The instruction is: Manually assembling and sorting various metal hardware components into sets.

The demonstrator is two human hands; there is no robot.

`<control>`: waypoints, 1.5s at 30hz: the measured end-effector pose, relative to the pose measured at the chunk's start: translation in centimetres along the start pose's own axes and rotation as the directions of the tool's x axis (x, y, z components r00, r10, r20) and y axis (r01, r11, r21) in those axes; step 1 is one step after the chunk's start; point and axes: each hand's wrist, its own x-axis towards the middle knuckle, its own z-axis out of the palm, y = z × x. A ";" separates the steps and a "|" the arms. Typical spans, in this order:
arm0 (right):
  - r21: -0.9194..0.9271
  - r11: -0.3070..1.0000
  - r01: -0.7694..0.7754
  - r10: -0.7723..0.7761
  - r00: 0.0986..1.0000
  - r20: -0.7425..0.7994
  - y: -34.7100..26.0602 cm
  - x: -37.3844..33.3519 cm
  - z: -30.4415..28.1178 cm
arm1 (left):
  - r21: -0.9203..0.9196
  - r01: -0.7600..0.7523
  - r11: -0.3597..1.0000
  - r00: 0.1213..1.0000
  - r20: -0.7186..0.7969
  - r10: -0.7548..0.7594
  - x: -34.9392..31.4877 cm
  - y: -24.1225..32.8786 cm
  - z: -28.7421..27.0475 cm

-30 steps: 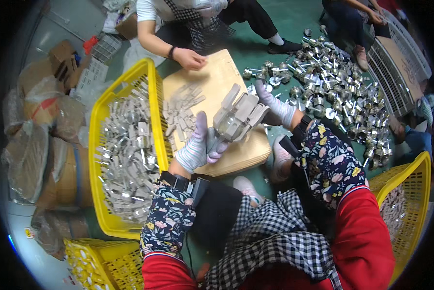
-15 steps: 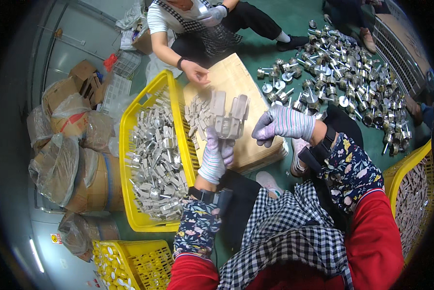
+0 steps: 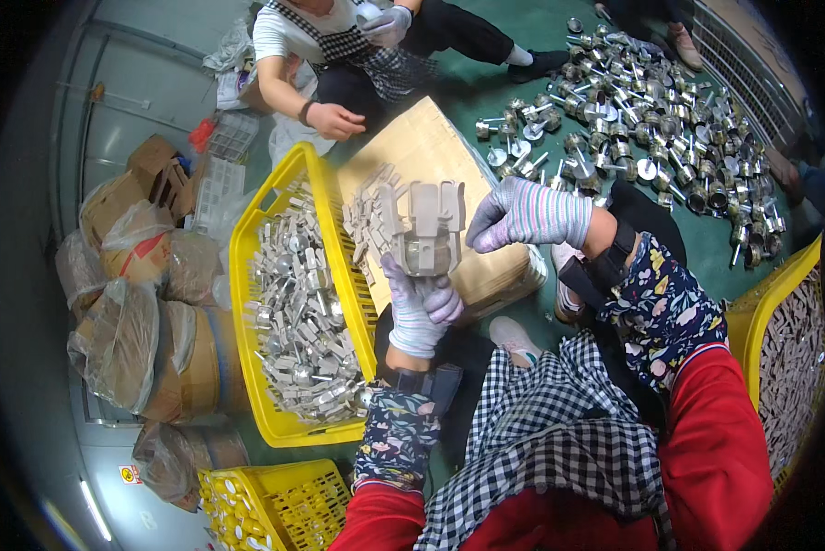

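My left hand (image 3: 420,308), in a striped knit glove, grips the base of a metal part with upright flat prongs (image 3: 422,253). The part stands upright above the cardboard (image 3: 403,138), its prongs spread around a round cup. My right hand (image 3: 534,219), gloved alike, is just right of the prongs, with its fingers pinched together; whatever may be between them is hidden. A small pile of flat grey metal pieces (image 3: 368,216) lies on the cardboard beside the left hand. Left of it, a yellow basket (image 3: 254,367) holds many pronged metal parts (image 3: 307,321).
Many metal cups with stems (image 3: 633,138) cover the green floor at the far right. A second yellow basket (image 3: 752,321) with flat pieces stands at right, another (image 3: 302,505) with yellow-and-white parts at lower left. A co-worker's bare hand (image 3: 336,120) is beyond the cardboard. Wrapped cartons (image 3: 187,358) line the left.
My right hand has come closer to the pronged part, and the part has turned in my left hand. The whole view has shifted slightly. The co-worker's bare hand has drawn back from the cardboard.
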 end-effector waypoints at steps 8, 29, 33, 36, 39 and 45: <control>0.173 0.978 -0.118 0.119 0.993 0.008 -1.3 -0.3 -0.3 | -0.349 0.147 0.926 0.914 0.405 0.007 0.0 0.9 -0.7; 0.301 0.941 0.152 -0.240 0.929 0.281 -1.0 1.3 -0.2 | -0.334 0.371 0.867 0.532 0.841 0.096 0.1 0.0 1.1; 0.445 0.885 0.135 -0.186 0.980 0.073 -0.9 0.8 0.3 | 0.773 -0.198 0.603 0.954 0.012 0.299 -0.6 3.0 4.8; 0.501 0.859 0.104 -0.076 0.994 -0.076 -0.3 0.9 0.5 | 0.371 -0.476 0.797 0.877 0.134 0.461 -1.3 4.1 6.5; 0.300 0.954 -0.001 0.028 0.996 -0.085 -1.9 0.9 1.5 | 0.815 -0.462 0.350 0.684 0.076 0.725 -0.5 1.7 3.4; 0.101 0.995 -0.018 0.027 0.995 -0.095 -2.9 0.1 -0.4 | 0.347 -0.398 0.849 0.872 -0.143 0.468 -0.6 3.5 4.8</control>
